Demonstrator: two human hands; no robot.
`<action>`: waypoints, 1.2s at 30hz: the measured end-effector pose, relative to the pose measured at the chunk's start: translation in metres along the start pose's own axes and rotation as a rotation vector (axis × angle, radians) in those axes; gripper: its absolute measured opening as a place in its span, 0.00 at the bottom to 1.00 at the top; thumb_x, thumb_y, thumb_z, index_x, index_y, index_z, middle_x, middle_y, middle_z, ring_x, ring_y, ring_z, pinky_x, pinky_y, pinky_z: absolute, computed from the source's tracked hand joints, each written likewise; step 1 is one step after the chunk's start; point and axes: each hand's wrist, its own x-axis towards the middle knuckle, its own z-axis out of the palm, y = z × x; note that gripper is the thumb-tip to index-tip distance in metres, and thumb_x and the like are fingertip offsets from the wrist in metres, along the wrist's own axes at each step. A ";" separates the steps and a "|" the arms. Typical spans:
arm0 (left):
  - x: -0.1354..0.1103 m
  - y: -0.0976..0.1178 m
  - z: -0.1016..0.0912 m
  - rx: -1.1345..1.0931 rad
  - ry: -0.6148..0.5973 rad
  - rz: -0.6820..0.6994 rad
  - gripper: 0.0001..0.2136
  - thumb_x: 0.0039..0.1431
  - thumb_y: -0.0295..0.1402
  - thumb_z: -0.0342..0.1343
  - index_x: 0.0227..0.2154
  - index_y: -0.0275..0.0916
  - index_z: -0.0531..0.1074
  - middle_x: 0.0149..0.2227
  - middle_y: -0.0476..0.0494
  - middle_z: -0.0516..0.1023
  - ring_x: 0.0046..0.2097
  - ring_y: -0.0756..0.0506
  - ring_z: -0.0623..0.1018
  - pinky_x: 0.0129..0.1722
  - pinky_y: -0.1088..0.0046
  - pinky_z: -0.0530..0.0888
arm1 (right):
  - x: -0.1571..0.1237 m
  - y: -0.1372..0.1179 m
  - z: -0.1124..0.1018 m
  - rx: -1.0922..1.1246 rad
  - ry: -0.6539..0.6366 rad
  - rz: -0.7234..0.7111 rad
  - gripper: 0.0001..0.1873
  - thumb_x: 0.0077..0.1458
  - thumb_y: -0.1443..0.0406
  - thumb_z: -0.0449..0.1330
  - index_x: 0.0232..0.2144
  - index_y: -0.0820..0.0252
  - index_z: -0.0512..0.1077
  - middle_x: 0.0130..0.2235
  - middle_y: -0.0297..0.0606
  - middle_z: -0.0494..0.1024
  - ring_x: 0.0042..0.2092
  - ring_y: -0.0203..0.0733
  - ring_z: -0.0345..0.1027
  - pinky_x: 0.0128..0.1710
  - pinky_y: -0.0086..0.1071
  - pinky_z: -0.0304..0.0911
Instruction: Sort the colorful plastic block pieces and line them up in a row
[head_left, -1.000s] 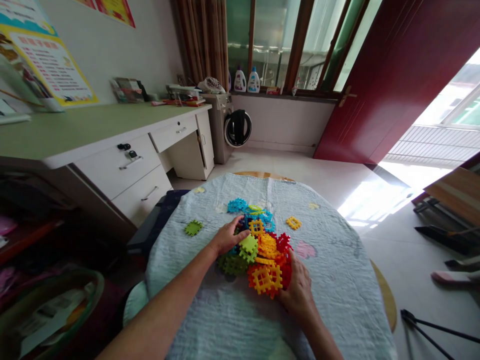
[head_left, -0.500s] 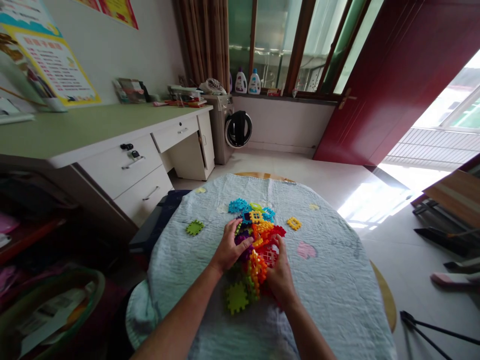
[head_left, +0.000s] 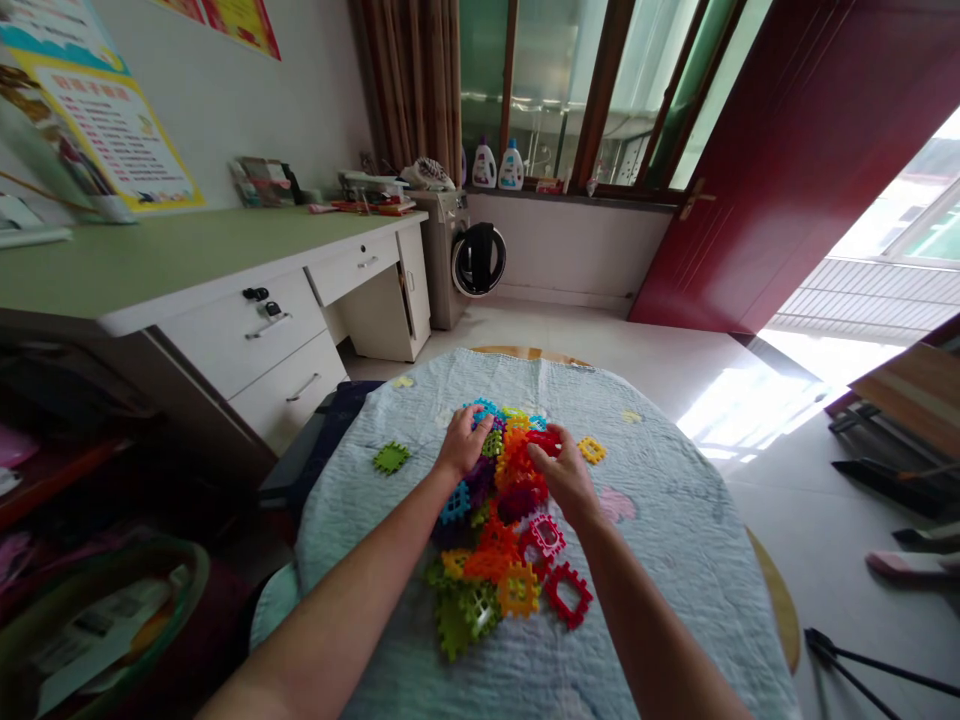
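A heap of colourful notched plastic building tiles lies on the cloth-covered table between my forearms. My left hand reaches to the far left side of the heap, thumb and fingers apart, its fingertips touching blue tiles. On the far right side, my right hand has its thumb and fingers around a red tile. Orange tiles are piled between both hands. Nearer to me are green tiles, a blue tile and a pinkish-red square frame tile.
Apart from the heap lie a green tile at left and a yellow tile at right. The round table wears a pale blue cloth. A desk stands at left, a washing machine beyond, and a black stand at right.
Both hands have moved away from me to the far part of the heap. The tiles, earlier gathered between my hands, now spread further towards me, with orange, green and pink pieces uncovered.
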 end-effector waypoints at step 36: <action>-0.136 0.006 -0.050 0.529 -0.474 0.670 0.41 0.48 0.54 0.63 0.65 0.51 0.58 0.67 0.38 0.57 0.66 0.28 0.59 0.66 0.37 0.47 | 0.021 -0.005 -0.013 0.059 -0.722 0.000 0.23 0.52 0.53 0.63 0.49 0.53 0.73 0.47 0.39 0.80 0.48 0.46 0.74 0.49 0.43 0.69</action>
